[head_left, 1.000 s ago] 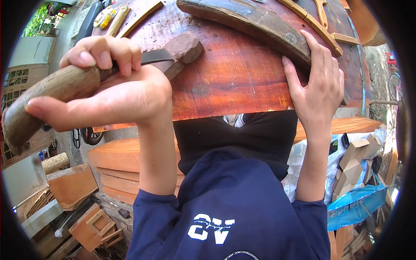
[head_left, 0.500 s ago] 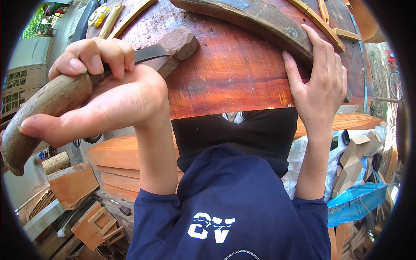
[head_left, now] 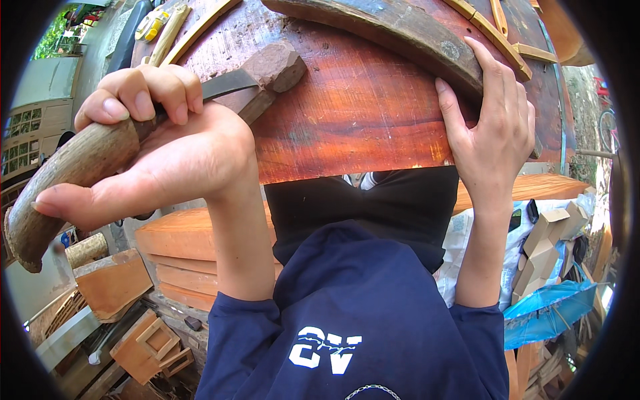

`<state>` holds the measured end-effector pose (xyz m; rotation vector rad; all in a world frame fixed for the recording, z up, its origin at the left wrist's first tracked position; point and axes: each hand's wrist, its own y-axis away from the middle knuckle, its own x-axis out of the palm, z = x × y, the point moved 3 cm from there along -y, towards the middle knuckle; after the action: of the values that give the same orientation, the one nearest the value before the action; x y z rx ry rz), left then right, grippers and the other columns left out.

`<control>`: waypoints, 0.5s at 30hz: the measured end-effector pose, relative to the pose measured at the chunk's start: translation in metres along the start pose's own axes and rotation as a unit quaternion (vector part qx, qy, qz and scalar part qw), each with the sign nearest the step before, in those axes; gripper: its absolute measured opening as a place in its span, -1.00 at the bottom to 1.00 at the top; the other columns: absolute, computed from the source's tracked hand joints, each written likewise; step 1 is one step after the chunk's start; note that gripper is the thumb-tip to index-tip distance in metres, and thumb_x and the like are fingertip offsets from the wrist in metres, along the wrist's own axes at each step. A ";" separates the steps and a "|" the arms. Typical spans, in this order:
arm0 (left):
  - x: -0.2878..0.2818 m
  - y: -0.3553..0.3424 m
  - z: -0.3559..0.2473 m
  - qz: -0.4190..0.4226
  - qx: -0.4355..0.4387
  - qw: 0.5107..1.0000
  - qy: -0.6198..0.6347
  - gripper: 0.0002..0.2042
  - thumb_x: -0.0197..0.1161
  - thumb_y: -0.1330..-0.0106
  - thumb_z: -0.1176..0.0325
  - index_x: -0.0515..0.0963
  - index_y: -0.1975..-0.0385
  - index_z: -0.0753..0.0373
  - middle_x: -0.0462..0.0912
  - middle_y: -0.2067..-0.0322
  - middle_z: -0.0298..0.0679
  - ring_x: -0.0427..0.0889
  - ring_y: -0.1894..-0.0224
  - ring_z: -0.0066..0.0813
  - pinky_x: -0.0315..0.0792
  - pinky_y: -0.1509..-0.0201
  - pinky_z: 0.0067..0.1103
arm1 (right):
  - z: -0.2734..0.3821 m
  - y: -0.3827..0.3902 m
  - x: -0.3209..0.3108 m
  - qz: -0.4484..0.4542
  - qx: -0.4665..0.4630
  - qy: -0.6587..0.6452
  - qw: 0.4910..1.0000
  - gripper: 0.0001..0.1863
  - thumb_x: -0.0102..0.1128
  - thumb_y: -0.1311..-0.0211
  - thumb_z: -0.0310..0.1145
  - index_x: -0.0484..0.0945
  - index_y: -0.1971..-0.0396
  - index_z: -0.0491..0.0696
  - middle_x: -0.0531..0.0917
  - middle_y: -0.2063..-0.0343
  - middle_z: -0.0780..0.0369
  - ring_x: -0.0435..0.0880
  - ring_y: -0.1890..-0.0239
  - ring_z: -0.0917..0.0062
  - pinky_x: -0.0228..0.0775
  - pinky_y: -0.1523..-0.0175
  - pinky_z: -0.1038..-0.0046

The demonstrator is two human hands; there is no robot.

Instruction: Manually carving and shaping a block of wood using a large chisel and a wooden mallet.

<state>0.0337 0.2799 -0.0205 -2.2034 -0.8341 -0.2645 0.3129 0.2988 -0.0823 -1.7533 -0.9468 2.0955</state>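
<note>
My left hand point(head_left: 160, 160) is closed around the curved wooden handle point(head_left: 63, 187) of a hammer-like tool. Its dark metal neck leads to a reddish blocky head point(head_left: 277, 67) resting against a large reddish-brown wooden board point(head_left: 353, 113). My right hand point(head_left: 490, 133) grips the near right edge of that board, fingers over a dark curved wooden piece point(head_left: 393, 33) lying across its top. The board sits right in front of my chest.
Stacked orange-brown planks point(head_left: 180, 253) lie below at left, with small wooden frames and blocks point(head_left: 143, 343) on the ground. Cardboard pieces point(head_left: 550, 247) and a blue sheet point(head_left: 547, 310) are at lower right. Yellow strips point(head_left: 170, 27) lie at the board's far left.
The tool and my left hand have shifted slightly up and toward the board, the head staying on the wood. My right hand keeps its grip on the edge.
</note>
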 end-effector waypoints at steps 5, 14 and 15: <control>0.002 0.002 0.002 -0.008 -0.005 1.000 0.004 -0.19 -0.18 -0.18 -0.68 0.32 0.51 0.13 0.26 0.60 -0.36 0.10 0.69 -0.55 -0.06 0.61 -0.56 | -0.001 0.001 0.000 0.001 0.000 0.001 1.000 -0.41 0.40 -0.19 -0.09 0.51 -0.24 0.21 0.64 0.12 0.35 0.63 0.05 0.45 0.41 -0.06 0.33; 0.001 0.004 0.003 0.030 -0.014 0.998 0.051 -0.16 -0.16 -0.14 -0.71 0.33 0.51 0.14 0.29 0.60 -0.36 0.10 0.69 -0.55 -0.05 0.61 -0.56 | -0.002 0.002 0.001 -0.002 -0.002 0.003 1.000 -0.41 0.41 -0.19 -0.09 0.51 -0.25 0.20 0.64 0.11 0.35 0.63 0.04 0.45 0.42 -0.06 0.33; 0.001 0.004 0.002 0.022 -0.011 0.999 0.044 -0.16 -0.16 -0.13 -0.72 0.33 0.51 0.13 0.29 0.60 -0.36 0.09 0.69 -0.55 -0.06 0.60 -0.56 | -0.002 0.002 0.001 -0.002 -0.002 0.001 1.000 -0.41 0.41 -0.19 -0.09 0.51 -0.25 0.20 0.64 0.11 0.35 0.63 0.04 0.45 0.42 -0.06 0.33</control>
<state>0.0365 0.2800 -0.0239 -2.2114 -0.7380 -0.3481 0.3145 0.2984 -0.0839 -1.7536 -0.9545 2.0890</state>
